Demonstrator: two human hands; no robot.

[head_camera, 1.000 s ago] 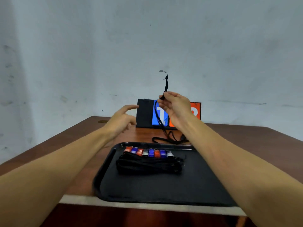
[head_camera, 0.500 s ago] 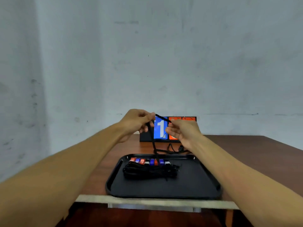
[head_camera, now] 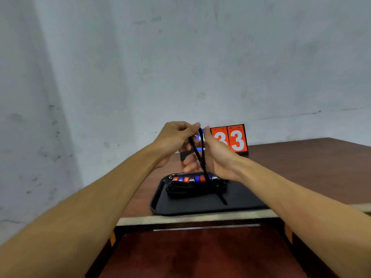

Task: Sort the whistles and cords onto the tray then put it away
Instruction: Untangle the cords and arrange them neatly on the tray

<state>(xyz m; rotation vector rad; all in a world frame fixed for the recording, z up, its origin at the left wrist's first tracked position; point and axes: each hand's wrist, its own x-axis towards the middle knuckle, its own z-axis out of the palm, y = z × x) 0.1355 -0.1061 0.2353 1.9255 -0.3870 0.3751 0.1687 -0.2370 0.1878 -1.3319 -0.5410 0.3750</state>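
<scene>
- Tray (head_camera: 160, 203) at the counter (head_camera: 301, 177) edge carries bundled cords (head_camera: 192, 190) and a whistle row (head_camera: 192, 179).
- Above it, left hand (head_camera: 172, 140) and right hand (head_camera: 218, 157) both pinch one cord (head_camera: 201, 155); its tail trails onto the tray.
- Judged light and limp: best gathered in folds.

Light was pretty flat and dimmish, with a soft darker band running down the wall (head_camera: 60, 137) on the left. Whole frame looked a bit smeary, and the wide lens stretched both forearms at the bottom corners.
</scene>
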